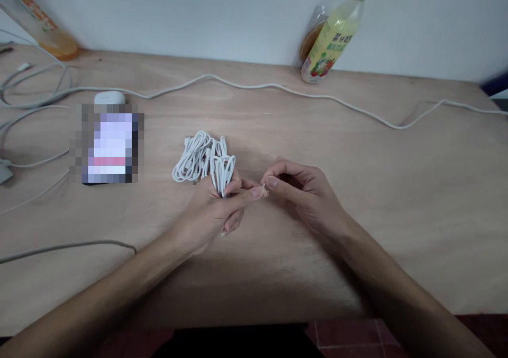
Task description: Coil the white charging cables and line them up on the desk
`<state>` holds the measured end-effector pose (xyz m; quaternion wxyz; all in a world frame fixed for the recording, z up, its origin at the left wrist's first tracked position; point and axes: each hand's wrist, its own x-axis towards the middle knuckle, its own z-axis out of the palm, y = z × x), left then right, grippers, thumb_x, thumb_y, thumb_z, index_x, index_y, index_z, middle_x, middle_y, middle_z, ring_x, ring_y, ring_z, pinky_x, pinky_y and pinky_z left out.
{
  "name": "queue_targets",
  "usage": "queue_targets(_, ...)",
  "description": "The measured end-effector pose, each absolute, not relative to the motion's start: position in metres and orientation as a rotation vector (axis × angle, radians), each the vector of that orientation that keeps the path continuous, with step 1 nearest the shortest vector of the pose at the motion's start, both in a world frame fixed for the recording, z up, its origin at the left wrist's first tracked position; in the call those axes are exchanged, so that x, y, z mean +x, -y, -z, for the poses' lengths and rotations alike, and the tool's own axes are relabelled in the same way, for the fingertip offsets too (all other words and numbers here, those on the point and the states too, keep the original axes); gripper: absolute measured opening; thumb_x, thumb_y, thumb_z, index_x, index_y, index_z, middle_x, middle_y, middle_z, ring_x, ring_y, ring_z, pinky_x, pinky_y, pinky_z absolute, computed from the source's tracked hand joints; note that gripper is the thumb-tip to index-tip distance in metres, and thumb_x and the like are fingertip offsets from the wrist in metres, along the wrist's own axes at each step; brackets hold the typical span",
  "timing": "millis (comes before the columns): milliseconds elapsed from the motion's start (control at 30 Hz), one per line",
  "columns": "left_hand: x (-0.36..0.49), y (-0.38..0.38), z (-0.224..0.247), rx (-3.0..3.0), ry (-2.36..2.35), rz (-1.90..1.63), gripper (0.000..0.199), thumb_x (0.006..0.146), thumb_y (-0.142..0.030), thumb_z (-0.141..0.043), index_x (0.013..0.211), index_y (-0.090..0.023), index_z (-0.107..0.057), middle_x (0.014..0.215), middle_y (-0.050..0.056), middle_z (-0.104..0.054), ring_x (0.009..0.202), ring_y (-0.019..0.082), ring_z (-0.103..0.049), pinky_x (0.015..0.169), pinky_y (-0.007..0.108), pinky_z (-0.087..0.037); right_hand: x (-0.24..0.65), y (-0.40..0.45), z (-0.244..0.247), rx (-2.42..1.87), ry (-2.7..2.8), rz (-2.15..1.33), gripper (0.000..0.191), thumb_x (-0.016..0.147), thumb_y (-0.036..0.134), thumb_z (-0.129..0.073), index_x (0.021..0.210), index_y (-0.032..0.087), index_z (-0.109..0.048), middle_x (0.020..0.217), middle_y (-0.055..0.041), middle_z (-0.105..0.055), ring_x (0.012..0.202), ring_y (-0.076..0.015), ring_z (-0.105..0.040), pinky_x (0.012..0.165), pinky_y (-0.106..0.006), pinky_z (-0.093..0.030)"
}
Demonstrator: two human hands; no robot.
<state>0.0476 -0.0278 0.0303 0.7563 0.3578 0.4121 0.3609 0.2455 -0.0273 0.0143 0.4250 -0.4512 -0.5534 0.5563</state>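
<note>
Now wooden table (357, 199) against pale wall (198, 14); left hand (214, 209) grips coiled cable (222, 170).

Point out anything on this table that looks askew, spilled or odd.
Nothing spilled or damaged. The bottle leans against the wall, and loose white cables trail across the table. The left hand holds a coiled white cable bundle.
</note>
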Motion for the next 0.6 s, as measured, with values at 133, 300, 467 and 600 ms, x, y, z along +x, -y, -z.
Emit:
queue_targets(133, 0.0457, 0.029, -0.0309, 0.778, -0.883, -0.778, 0.064, 0.077, -0.032, -0.099, 0.068, -0.023, -0.035, 0.051, -0.013, -0.043, 0.035, 0.0, -0.031, 0.036, 0.016, -0.022, 0.2444, 0.0268, -0.0113, -1.103, 1.283, -1.492, 0.03, 0.093, 0.05, -0.087, 0.081, 0.024, -0.077, 0.077, 0.0022, -0.065, 0.071, -0.0144, -0.056, 0.066, -0.028, -0.048)
queue_targets(300, 0.0459, 0.0293, -0.0316, 0.759, -0.898, -0.735, 0.065, 0.075, -0.03, -0.1, 0.068, -0.023, -0.035, 0.049, -0.014, -0.042, 0.034, 0.001, -0.03, 0.036, 0.016, -0.021, 0.2461, 0.0232, -0.015, -1.096, 1.247, -1.587, 0.034, 0.088, 0.053, -0.09, 0.079, 0.024, -0.075, 0.072, 0.0035, -0.06, 0.065, -0.0132, -0.051, 0.058, -0.026, -0.042)
queue_targets(467, 0.0463, 0.0293, -0.0305, 0.74, -0.881, -0.727, 0.067, 0.074, -0.028, -0.1, 0.069, -0.023, -0.033, 0.048, -0.014, -0.04, 0.035, 0.0, -0.029, 0.037, 0.015, -0.02, 0.2474, 0.0224, -0.0152, -1.073, 1.259, -1.619, 0.03, 0.091, 0.049, -0.088, 0.084, 0.023, -0.075, 0.073, 0.0046, -0.059, 0.064, -0.0118, -0.048, 0.059, -0.026, -0.041)
queue_targets(600, 0.046, 0.0298, -0.0301, 0.743, -0.876, -0.709, 0.065, 0.076, -0.029, -0.099, 0.07, -0.024, -0.034, 0.047, -0.015, -0.038, 0.035, 0.001, -0.028, 0.038, 0.015, -0.02, 0.2507, 0.0232, -0.0135, -1.091, 1.307, -1.625, 0.033, 0.092, 0.052, -0.086, 0.085, 0.022, -0.075, 0.075, 0.0036, -0.06, 0.064, -0.0117, -0.045, 0.057, -0.026, -0.037)
